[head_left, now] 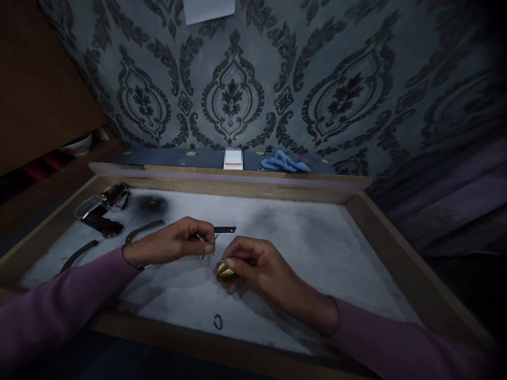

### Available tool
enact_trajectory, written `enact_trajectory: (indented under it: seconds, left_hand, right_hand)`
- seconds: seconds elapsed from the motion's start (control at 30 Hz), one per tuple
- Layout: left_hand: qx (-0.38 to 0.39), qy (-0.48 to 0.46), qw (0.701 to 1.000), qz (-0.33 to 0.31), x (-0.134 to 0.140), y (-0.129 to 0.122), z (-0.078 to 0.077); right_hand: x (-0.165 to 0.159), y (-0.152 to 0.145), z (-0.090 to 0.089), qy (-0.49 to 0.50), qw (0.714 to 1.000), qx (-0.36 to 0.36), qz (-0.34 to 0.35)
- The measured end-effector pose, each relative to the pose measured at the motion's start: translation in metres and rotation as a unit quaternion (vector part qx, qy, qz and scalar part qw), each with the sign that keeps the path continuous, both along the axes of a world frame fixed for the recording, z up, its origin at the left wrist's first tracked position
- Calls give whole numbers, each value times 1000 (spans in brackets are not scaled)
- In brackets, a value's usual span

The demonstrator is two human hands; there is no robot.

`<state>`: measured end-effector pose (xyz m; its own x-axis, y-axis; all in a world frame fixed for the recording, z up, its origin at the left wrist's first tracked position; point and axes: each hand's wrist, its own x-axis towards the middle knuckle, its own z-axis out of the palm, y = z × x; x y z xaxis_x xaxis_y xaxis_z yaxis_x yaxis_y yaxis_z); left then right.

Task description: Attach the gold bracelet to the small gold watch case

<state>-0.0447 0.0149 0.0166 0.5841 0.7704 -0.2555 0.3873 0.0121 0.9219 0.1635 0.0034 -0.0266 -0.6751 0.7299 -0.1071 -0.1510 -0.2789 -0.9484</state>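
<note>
My right hand is closed around a small shiny golden rounded object, pinched between thumb and fingers. Just left of it, my left hand pinches a thin, metallic-looking pin-like piece, its lower tip near the golden object. Whether the two touch I cannot tell. Behind my hands lies a dark flat strip with a hole at its right end. A small dark open loop rests on the white surface near the front rim. Two curved dark bands lie by my left forearm.
A shallow wooden-rimmed tray with a whitish, dark-stained bottom surrounds the work. Brown items with cords sit in its far left corner. Behind the rim are a small white box and a blue cloth, against a patterned wall.
</note>
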Motion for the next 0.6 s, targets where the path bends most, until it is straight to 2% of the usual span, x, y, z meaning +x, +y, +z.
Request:
enact_trajectory:
  seconds: [0.6]
  left_hand:
    - [-3, -1, 1000, -2, 0, 0, 0]
  right_hand:
    - [1, 0, -1, 2, 1000, -5, 4]
